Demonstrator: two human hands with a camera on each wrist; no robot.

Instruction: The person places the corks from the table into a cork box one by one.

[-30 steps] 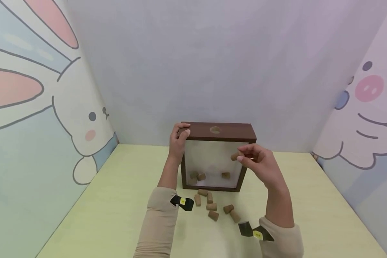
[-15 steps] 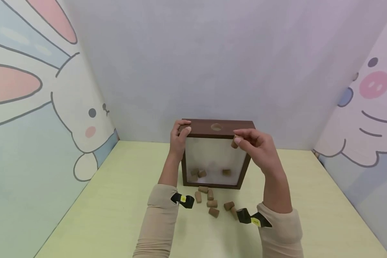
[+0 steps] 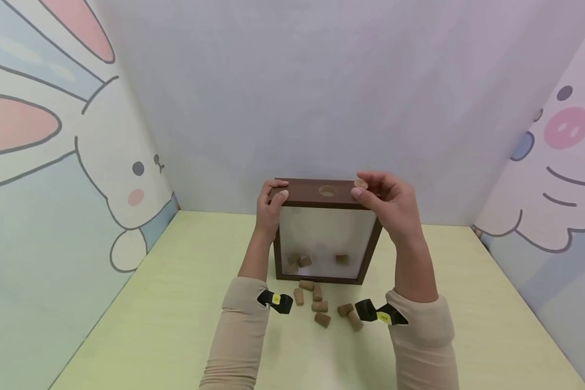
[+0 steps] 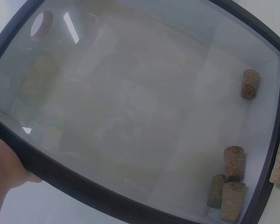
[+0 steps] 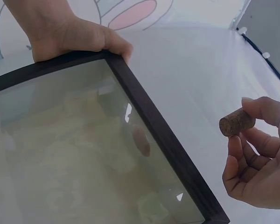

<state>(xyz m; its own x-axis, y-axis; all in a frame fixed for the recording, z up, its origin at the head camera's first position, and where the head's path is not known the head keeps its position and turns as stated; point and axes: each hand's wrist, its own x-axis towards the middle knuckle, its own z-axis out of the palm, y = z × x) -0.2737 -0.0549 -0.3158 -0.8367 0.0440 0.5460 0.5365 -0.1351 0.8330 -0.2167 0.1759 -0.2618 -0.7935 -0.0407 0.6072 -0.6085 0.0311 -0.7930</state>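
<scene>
A dark brown box frame with a clear front pane stands upright on the table, a round hole in its top. My left hand grips the top left corner, thumb in front and fingers over the top. Between thumb and fingers my right hand pinches a cork, raised near the top right end of the frame, to the right of the hole. Inside the box, several corks lie at the bottom; one cork is apart from a small group with another cork.
Several loose corks lie on the pale yellow table in front of the box, among them a cork and a cork. A pale curtain hangs behind, with cartoon-printed walls at both sides.
My right hand has risen with the cork from in front of the pane to the height of the box's top. The cork has been turned in the fingers. My left hand keeps its grip.
</scene>
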